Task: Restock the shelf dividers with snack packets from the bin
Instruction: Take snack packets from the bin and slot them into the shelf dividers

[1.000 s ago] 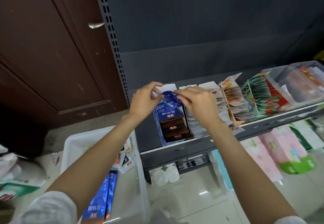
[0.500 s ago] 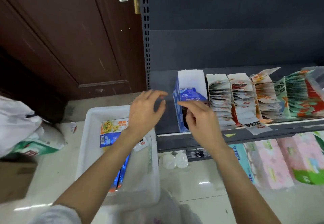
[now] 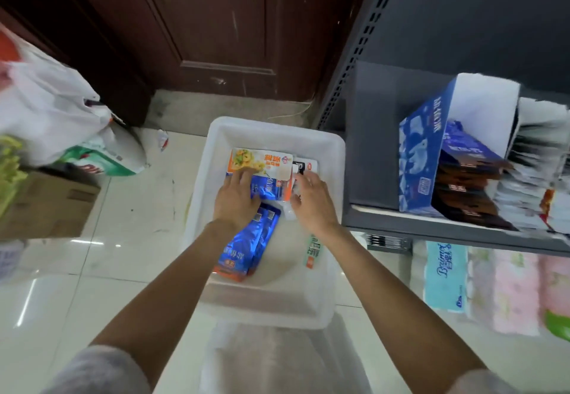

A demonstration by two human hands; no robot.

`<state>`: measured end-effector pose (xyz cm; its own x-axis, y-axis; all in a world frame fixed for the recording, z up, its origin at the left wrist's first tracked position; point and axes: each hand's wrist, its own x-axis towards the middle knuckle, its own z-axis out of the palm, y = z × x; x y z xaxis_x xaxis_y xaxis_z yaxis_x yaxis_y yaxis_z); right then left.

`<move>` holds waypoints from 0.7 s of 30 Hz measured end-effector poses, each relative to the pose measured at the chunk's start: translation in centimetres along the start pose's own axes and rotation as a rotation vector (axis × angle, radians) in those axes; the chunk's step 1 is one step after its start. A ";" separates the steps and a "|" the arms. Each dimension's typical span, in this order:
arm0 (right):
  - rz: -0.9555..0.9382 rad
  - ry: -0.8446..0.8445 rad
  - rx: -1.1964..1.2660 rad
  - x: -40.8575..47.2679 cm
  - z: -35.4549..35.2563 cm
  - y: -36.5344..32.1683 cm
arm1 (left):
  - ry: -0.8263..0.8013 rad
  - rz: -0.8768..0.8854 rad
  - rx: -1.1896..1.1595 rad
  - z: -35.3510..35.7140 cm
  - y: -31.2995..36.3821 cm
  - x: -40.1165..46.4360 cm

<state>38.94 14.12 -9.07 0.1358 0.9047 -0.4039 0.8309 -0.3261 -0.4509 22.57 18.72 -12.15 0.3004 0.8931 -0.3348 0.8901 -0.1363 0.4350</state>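
A white plastic bin (image 3: 277, 130) stands on the floor left of the grey shelf (image 3: 373, 146). In it lie an orange-and-white snack packet (image 3: 262, 161), a blue packet (image 3: 271, 188) beneath it, long blue packets (image 3: 246, 248) and small white packets (image 3: 303, 167). My left hand (image 3: 237, 200) rests with straight fingers on the blue and orange packets. My right hand (image 3: 311, 204) reaches over the small white packets, fingers loose, holding nothing I can see. On the shelf a blue divider box (image 3: 421, 159) holds dark packets (image 3: 468, 187).
More dividers with white packets (image 3: 530, 184) fill the shelf to the right. Tissue packs (image 3: 444, 273) sit on the lower shelf. A white plastic bag (image 3: 52, 103) and a cardboard box (image 3: 46, 205) stand left on the tiled floor. A brown door (image 3: 216, 23) is behind the bin.
Both hands left the blue divider box on the shelf and dropped down and left into the bin. My view swung down and left with them.
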 end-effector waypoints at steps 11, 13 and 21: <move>0.347 0.122 0.064 7.9 4.5 0.9 | -0.025 0.159 0.179 3.2 -0.8 2.0; 0.313 0.083 -0.013 7.9 4.8 1.2 | -0.037 0.172 0.172 3.2 -1.1 0.8; 0.240 -0.006 -0.082 6.0 4.9 1.3 | -0.068 0.187 0.151 2.7 -1.9 -0.1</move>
<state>38.20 17.82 -15.94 0.3313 0.8025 -0.4962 0.8161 -0.5076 -0.2761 21.75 17.71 -15.22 0.4828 0.8159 -0.3182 0.8563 -0.3639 0.3664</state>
